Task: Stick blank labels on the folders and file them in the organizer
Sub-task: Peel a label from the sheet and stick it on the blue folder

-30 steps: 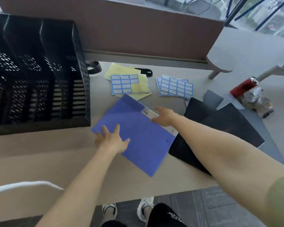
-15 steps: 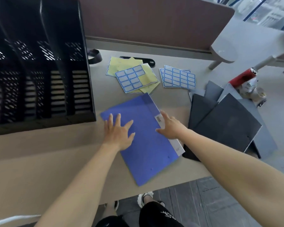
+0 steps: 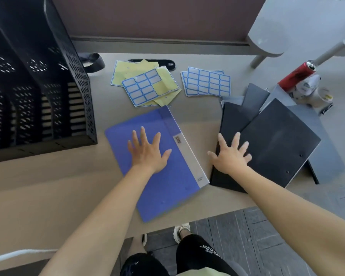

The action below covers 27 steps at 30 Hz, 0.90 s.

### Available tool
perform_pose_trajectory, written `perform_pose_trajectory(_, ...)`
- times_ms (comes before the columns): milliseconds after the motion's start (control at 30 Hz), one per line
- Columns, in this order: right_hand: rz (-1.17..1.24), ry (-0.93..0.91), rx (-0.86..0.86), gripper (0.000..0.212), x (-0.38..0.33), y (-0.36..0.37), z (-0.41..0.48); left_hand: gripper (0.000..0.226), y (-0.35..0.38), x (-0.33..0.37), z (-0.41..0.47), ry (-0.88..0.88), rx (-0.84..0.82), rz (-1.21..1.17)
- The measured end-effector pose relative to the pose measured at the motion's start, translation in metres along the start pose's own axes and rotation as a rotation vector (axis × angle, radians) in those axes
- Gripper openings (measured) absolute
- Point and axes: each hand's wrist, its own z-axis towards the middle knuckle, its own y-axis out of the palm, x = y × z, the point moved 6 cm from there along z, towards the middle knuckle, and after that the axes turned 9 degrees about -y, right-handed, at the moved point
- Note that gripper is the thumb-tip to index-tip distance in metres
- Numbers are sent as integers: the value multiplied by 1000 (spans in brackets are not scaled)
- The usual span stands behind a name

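Head view, looking down on a desk (image 3: 48,186) at which a person stands. The left hand (image 3: 147,154) lies flat, palm down, on the blue folder (image 3: 167,196); its fingers (image 3: 142,134) are straight and spread, pressing on the cover and curling round nothing. The right hand (image 3: 230,156) lies flat in the same way on the near left part of the stack of black folders (image 3: 277,144), fingers (image 3: 236,138) fanned wide and gripping nothing; its thumb reaches toward the stack's left edge.

The blue folder lies closed on the desk, turned at an angle, its pale spine strip (image 3: 187,156) facing the black stack and its near corner at the desk's front edge. A narrow band of bare desk separates the two. Grey folders (image 3: 327,156) lie under and beyond the black ones.

The black mesh organizer (image 3: 38,86) stands at the left, near the blue folder's far left corner but apart from it. Beyond the blue folder lie a partly used label sheet (image 3: 141,89) on yellow backing and, to its right, a full label sheet (image 3: 208,81). A red can (image 3: 296,74) lies at the far right.
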Motion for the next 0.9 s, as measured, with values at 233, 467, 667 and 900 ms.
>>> perform_pose_trajectory(233,-112,-271,-163,90,65,40,3,80,43,72,-15,43,-141,84)
perform_pose_trajectory(467,-421,-774,-147,86,83,55,-6,74,46,73,-26,85,-175,163)
perform_pose_trajectory(667,-671,-1050,-123,85,107,37,7,76,50,75,-40,-34,-173,161)
perform_pose_trajectory(900,-509,-855,-60,73,91,22,10,75,49,72,-54,-61,-201,116)
